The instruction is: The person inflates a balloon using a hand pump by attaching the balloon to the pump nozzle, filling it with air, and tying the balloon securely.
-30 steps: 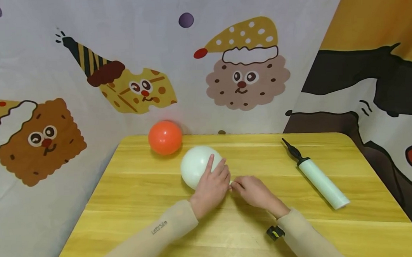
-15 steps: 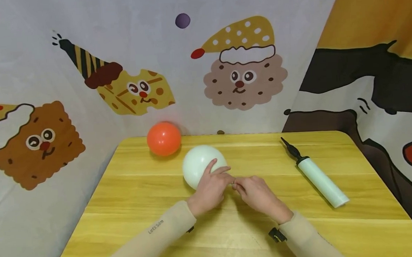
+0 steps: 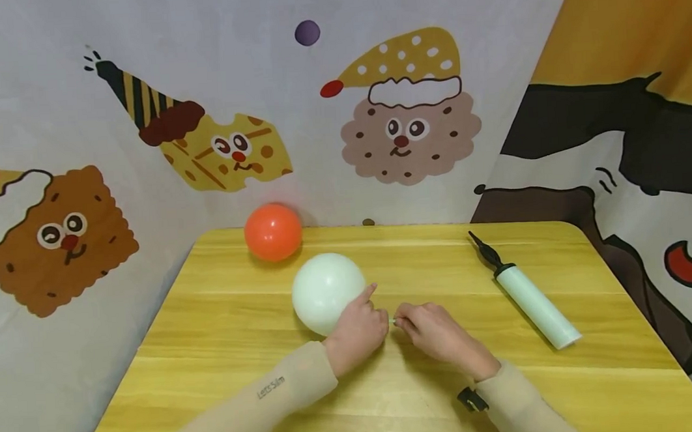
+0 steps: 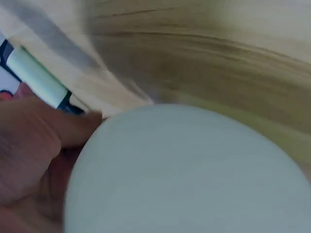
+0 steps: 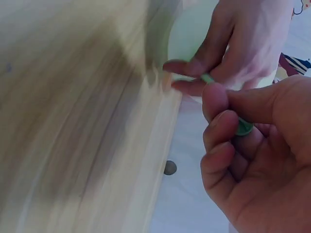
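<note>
A pale mint inflated balloon (image 3: 326, 292) sits in the middle of the table, and it fills much of the left wrist view. Beside its right side, my left hand (image 3: 359, 329) pinches the neck, one finger pointing up along the balloon. My right hand (image 3: 437, 334) grips the tail end of the same balloon between thumb and curled fingers. From the right wrist, the stretched green neck (image 5: 208, 78) spans the short gap between the hands. The balloon's rolled mouth (image 5: 244, 127) pokes out below my right thumb.
An orange balloon (image 3: 273, 233) rests at the table's back left. On the right lies a hand pump (image 3: 535, 304) with a mint barrel and black nozzle. A cartoon-print cloth (image 3: 317, 113) hangs behind the wooden table (image 3: 240, 326).
My left hand's fingers, earlier spread over the balloon, have curled in at its neck. The mint balloon has shifted slightly left and nearer, and both hands have come a little nearer too.
</note>
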Motion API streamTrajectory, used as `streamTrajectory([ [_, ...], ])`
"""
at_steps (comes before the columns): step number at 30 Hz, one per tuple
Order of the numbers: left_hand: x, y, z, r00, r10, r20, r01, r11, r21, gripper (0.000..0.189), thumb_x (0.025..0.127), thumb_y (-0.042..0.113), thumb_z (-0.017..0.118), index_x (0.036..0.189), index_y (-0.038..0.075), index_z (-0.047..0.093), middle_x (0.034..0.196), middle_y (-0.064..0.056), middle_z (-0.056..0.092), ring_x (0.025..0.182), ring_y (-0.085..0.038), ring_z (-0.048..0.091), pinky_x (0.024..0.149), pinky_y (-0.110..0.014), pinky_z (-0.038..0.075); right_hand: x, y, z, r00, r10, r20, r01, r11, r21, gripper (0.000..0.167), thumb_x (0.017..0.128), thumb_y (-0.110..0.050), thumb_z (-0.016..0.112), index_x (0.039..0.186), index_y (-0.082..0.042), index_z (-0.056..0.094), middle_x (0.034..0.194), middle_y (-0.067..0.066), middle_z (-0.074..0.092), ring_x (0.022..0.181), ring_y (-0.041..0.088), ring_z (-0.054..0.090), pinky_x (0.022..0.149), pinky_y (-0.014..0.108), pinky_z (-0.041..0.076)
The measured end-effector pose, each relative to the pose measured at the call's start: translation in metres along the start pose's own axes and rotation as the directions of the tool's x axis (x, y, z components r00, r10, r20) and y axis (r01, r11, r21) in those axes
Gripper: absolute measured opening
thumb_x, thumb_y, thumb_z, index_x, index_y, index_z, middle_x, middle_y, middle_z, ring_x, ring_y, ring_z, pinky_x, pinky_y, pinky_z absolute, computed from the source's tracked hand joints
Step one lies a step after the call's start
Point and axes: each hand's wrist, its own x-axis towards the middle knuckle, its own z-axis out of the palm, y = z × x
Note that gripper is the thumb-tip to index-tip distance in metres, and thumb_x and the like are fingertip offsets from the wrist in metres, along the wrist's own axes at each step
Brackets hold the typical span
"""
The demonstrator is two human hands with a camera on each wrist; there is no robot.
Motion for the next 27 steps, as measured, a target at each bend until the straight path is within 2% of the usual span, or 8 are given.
streamTrajectory([
  [2,0.001,0.000,-0.002,1.000,-0.018,0.016,0.017,1.000,0.015,0.007,0.098,0.029,0.071,0.103,0.025,0.068,0.083,0.013,0.068,0.084,-0.008,0.069,0.115,-0.036,0.038,0.001,-0.002,0.001,1.000,-0.012,0.003,0.012,1.000,0.012,0.007,0.100,-0.006,0.066,0.096,-0.007,0.071,0.070,-0.008,0.059,0.057,0.002,0.044,0.052,0.021,0.044],
  [5,0.001,-0.001,0.000,0.995,-0.080,-0.056,0.077,0.996,-0.038,0.008,0.097,0.027,0.071,0.103,0.023,0.066,0.086,0.010,0.068,0.082,-0.008,0.068,0.104,-0.034,0.047,0.004,-0.004,0.001,1.000,-0.005,-0.008,0.005,0.999,0.037,0.008,0.102,-0.007,0.065,0.094,-0.007,0.069,0.066,-0.010,0.053,0.054,0.002,0.043,0.049,0.021,0.041],
  [8,-0.002,-0.004,0.003,0.985,-0.118,-0.129,0.102,0.987,-0.121,0.009,0.096,0.023,0.073,0.103,0.020,0.067,0.091,0.008,0.068,0.083,-0.008,0.068,0.105,-0.039,0.047,0.007,-0.007,0.000,1.000,-0.002,-0.026,0.003,0.999,0.046,0.013,0.102,-0.010,0.065,0.089,-0.010,0.067,0.062,-0.013,0.049,0.052,0.001,0.042,0.047,0.021,0.039],
  [15,-0.013,-0.014,0.005,0.983,-0.081,-0.162,0.017,0.932,-0.361,0.023,0.094,0.018,0.077,0.115,0.021,0.069,0.085,0.012,0.074,0.077,-0.002,0.070,0.111,-0.036,0.041,0.005,-0.008,-0.005,0.998,-0.015,-0.056,0.017,0.999,0.032,0.024,0.100,-0.016,0.071,0.077,-0.018,0.064,0.059,-0.016,0.048,0.049,-0.001,0.041,0.046,0.021,0.037],
  [19,-0.017,-0.018,0.006,0.984,-0.070,-0.163,-0.008,0.900,-0.435,0.002,0.099,0.024,0.071,0.101,0.024,0.070,0.077,0.016,0.070,0.074,-0.001,0.069,0.113,-0.038,0.039,0.002,-0.004,-0.007,0.997,-0.068,-0.026,0.069,0.997,0.037,0.017,0.099,-0.013,0.071,0.083,-0.014,0.070,0.061,-0.016,0.050,0.051,-0.002,0.042,0.048,0.020,0.040],
  [22,-0.018,-0.019,0.007,0.982,-0.070,-0.173,-0.003,0.921,-0.389,0.006,0.098,0.021,0.070,0.094,0.025,0.068,0.072,0.014,0.067,0.071,-0.003,0.069,0.112,-0.039,0.040,-0.001,-0.002,-0.010,0.989,-0.148,-0.016,0.148,0.989,0.015,0.010,0.100,-0.008,0.069,0.090,-0.010,0.071,0.067,-0.013,0.055,0.057,-0.002,0.044,0.053,0.020,0.044],
  [25,-0.018,-0.021,0.007,0.975,-0.107,-0.196,0.054,0.965,-0.258,0.012,0.092,0.016,0.074,0.098,0.025,0.069,0.074,0.011,0.070,0.068,-0.006,0.069,0.105,-0.039,0.044,-0.004,0.000,-0.014,0.979,-0.196,-0.047,0.196,0.981,-0.012,0.008,0.100,-0.004,0.068,0.094,-0.008,0.070,0.072,-0.010,0.060,0.061,0.000,0.046,0.057,0.021,0.046],
  [27,-0.017,-0.024,0.008,0.966,-0.136,-0.218,0.095,0.977,-0.189,0.019,0.089,0.015,0.076,0.103,0.024,0.068,0.075,0.008,0.069,0.065,-0.008,0.068,0.097,-0.035,0.048,-0.006,0.001,-0.018,0.978,-0.194,-0.082,0.193,0.981,-0.010,0.008,0.100,-0.003,0.067,0.095,-0.009,0.069,0.073,-0.010,0.059,0.061,0.000,0.046,0.057,0.021,0.046],
])
